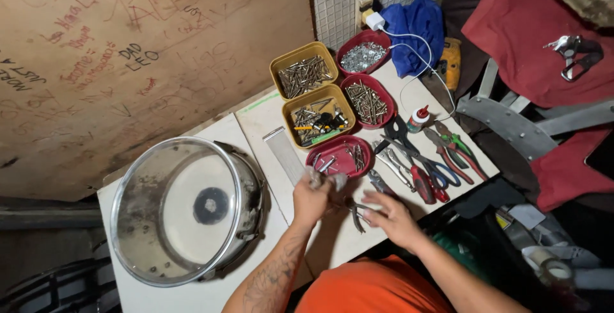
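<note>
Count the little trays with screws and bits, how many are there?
5: two yellow trays, one at the back, one in front of it; three red trays, farthest, middle, and nearest the left hand.

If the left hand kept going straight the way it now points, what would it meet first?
The left hand, clutching a small grey rag-like thing, points up and away over the table. First in that line looks to be the red tray of screws just beyond its knuckles, though depth is hard to judge from above.

- Beside the silver drum (185,210), we see two mustard-yellow trays (311,95).
- Right of those, three dark red trays (358,98).
- Behind them, a blue cloth (419,31).
- Our shirt (374,287) looks orange.
</note>
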